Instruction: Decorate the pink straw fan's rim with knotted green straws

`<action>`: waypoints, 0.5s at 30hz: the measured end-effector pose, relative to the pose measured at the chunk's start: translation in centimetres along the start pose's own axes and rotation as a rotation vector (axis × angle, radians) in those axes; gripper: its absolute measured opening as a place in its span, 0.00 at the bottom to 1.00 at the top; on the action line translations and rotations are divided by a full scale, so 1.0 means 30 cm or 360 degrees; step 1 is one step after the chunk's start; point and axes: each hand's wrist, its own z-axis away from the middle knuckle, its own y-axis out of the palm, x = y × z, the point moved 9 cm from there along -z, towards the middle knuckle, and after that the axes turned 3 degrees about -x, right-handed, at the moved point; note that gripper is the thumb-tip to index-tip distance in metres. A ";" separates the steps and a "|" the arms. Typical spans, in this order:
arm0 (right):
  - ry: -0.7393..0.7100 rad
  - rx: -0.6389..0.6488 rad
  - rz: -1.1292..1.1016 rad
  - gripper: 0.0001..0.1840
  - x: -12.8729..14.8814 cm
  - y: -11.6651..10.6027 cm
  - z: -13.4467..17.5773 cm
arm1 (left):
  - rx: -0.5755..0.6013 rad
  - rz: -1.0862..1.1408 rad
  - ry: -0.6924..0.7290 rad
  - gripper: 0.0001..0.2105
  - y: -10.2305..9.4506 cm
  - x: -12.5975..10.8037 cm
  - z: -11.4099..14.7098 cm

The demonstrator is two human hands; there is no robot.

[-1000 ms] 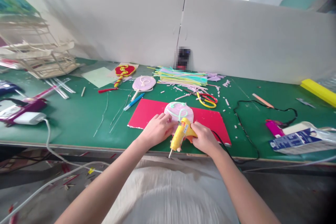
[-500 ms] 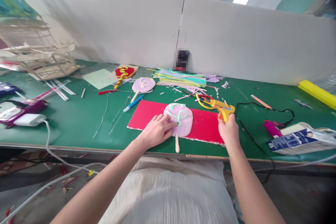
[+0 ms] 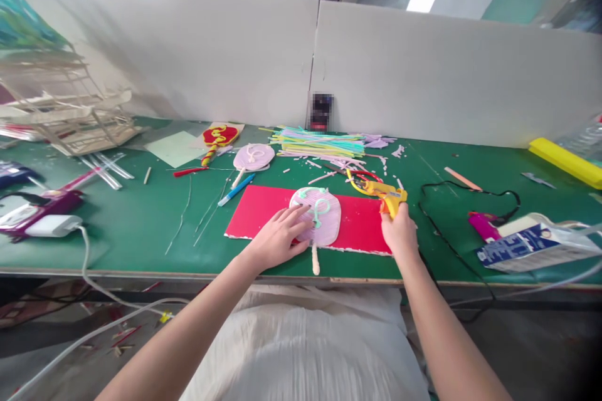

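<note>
A round lilac fan [image 3: 329, 225] with mint-green curls and a cream handle [image 3: 315, 261] lies on a red board [image 3: 362, 219]. My left hand [image 3: 281, 237] rests flat on the fan's left side, its fingers stretched out and holding nothing. At the board's right end, my right hand [image 3: 399, 230] grips a yellow hot glue gun [image 3: 389, 195], its nozzle pointing left. Just behind the gun lie scissors [image 3: 358, 182] with yellow and red handles, partly hidden by it.
Behind the board lie a pile of pastel pipe cleaners [image 3: 320, 143], another lilac fan [image 3: 254, 156] and a red-yellow one [image 3: 220, 136]. A blue pen [image 3: 236, 190] is left of the board. A carton [image 3: 536, 244] stands right, a power strip [image 3: 42, 210] left.
My left hand's fingers have flattened and drawn back slightly left from the green curl. My right hand keeps hold of the glue gun. The view has shifted slightly.
</note>
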 end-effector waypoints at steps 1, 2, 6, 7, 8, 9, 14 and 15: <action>0.0019 -0.0014 -0.0012 0.16 -0.004 -0.002 0.002 | 0.0015 0.0003 0.0004 0.16 0.003 0.000 0.000; 0.0035 -0.0027 -0.0027 0.17 -0.008 -0.005 0.003 | 0.0033 0.0005 0.0009 0.16 0.006 -0.001 -0.001; 0.0047 -0.0049 -0.0081 0.18 -0.017 -0.004 0.001 | 0.0105 -0.0009 0.0045 0.16 0.016 -0.008 -0.003; 0.0039 -0.0047 -0.0090 0.18 -0.018 -0.002 -0.001 | 0.0122 -0.0009 0.0057 0.16 0.018 -0.010 -0.004; 0.0030 -0.0044 -0.0097 0.17 -0.018 0.001 -0.002 | 0.0137 -0.0006 0.0070 0.17 0.020 -0.012 -0.004; 0.0019 -0.0040 -0.0102 0.17 -0.019 0.004 -0.004 | 0.0149 -0.0001 0.0078 0.17 0.022 -0.014 -0.005; -0.0051 -0.0028 -0.0101 0.16 -0.018 0.022 -0.009 | 0.0152 0.0024 0.0065 0.18 0.026 -0.010 -0.008; -0.0066 -0.0028 -0.0098 0.15 -0.017 0.025 -0.010 | 0.0150 0.0025 0.0061 0.18 0.026 -0.010 -0.008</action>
